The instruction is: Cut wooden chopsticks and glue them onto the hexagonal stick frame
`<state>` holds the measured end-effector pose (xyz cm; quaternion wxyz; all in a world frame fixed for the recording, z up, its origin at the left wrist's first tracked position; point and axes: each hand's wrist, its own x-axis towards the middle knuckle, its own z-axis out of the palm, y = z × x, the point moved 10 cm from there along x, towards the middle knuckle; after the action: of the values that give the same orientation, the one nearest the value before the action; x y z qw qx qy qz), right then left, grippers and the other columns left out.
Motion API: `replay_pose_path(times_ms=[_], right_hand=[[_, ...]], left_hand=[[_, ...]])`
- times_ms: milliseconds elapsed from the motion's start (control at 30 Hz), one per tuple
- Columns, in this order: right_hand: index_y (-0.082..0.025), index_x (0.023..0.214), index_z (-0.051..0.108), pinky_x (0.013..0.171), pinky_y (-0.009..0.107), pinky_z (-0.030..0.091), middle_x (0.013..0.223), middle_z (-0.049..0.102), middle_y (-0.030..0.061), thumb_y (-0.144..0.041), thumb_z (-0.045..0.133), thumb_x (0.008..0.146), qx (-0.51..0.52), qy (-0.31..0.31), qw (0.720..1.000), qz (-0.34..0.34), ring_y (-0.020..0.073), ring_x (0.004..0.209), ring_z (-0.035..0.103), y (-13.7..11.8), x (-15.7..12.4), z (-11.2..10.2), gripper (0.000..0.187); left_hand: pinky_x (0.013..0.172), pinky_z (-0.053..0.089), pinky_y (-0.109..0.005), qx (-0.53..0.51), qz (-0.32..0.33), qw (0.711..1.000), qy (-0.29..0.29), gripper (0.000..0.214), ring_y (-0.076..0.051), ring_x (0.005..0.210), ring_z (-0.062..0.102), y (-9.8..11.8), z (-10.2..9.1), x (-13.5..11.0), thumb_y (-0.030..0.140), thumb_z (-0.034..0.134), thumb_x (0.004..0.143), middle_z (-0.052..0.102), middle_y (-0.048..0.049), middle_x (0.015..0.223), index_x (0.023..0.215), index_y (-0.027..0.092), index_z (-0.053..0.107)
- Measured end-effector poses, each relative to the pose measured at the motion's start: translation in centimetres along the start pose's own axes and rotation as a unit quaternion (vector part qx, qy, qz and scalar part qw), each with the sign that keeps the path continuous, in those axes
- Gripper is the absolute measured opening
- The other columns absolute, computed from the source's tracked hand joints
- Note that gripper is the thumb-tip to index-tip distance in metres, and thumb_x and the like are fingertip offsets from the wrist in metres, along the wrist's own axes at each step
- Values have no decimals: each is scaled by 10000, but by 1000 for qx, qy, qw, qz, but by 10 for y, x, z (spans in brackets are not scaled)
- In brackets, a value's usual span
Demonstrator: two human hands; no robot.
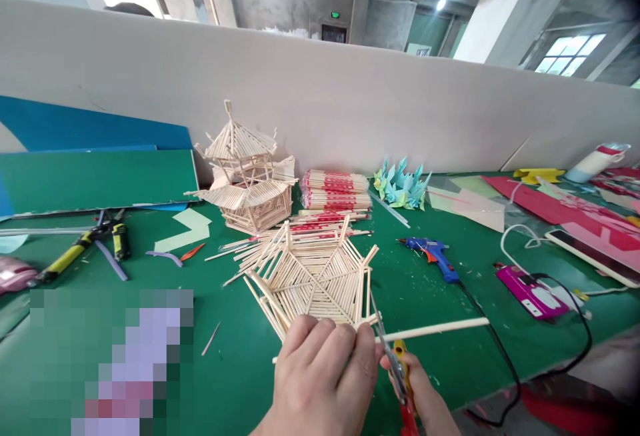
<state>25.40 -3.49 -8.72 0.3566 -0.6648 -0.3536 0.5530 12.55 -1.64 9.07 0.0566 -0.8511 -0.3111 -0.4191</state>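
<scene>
My left hand (323, 373) is closed around a long wooden chopstick (440, 329) that lies across the near edge of a six-sided chopstick roof panel (313, 276). My right hand (425, 399) grips scissors (395, 363) with red and yellow handles. Their blades are set across the chopstick just right of my left fingers. Farther back stands a two-tier chopstick pavilion model (245, 176) with loose chopsticks (240, 249) beside it.
Wrapped chopstick packs (335, 191), teal paper cranes (400, 186), a blue glue gun (433, 254) with black cable, a pink device (530, 293) and a phone (595, 256) lie on the green table (240, 369). Yellow-handled cutters (85, 246) sit left. A grey partition (350, 103) runs behind.
</scene>
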Motion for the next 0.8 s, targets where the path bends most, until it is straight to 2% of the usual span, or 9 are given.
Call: replay_pose_path(times_ms=[100,200,300,400,600,700,800], right_hand=[[-213,721,599,535,251,451,472,413,-36,-452,537,770,4,11,999,41,153,496,504,14,16,9,252],[-208,646,562,485,235,428,435,344,-50,-512,450,804,7,20,997,74,138,447,461,25,23,12,360],[-201,619,547,504,217,435,479,412,-31,-561,398,816,28,19,997,71,126,477,479,29,19,9,436],[-198,616,542,517,199,436,549,482,-8,-604,455,773,69,27,994,82,120,529,501,36,12,3,443],[-208,532,466,456,202,395,507,428,-15,-641,479,728,157,41,968,192,113,482,431,65,8,8,475],[-210,537,462,460,196,390,509,431,-16,-637,486,728,167,40,965,199,111,489,429,69,9,10,468],[-215,533,448,442,187,371,501,414,-20,-647,448,749,134,57,969,202,109,483,412,69,9,7,484]], left_hand=[[527,332,-291,26,16,1000,1,137,-142,498,514,4,-1,-1,141,505,847,622,-22,582,771,147,619],[528,322,-291,36,24,999,3,148,-141,495,513,7,-1,-1,141,494,854,621,-24,580,787,137,625],[531,316,-291,43,26,999,7,145,-140,501,521,9,-1,0,132,493,855,624,-26,585,804,126,629],[536,313,-292,45,23,999,7,153,-136,499,526,8,-1,0,149,483,866,619,-22,584,832,123,630],[552,319,-300,41,26,999,-5,142,-139,524,540,9,1,-4,147,486,870,623,-23,604,866,112,623],[552,324,-298,43,27,999,4,124,-139,531,550,11,-2,-4,141,503,863,629,-23,605,857,112,623],[555,323,-296,39,26,999,11,114,-141,541,562,12,-2,-4,126,510,858,636,-27,612,850,108,622]])
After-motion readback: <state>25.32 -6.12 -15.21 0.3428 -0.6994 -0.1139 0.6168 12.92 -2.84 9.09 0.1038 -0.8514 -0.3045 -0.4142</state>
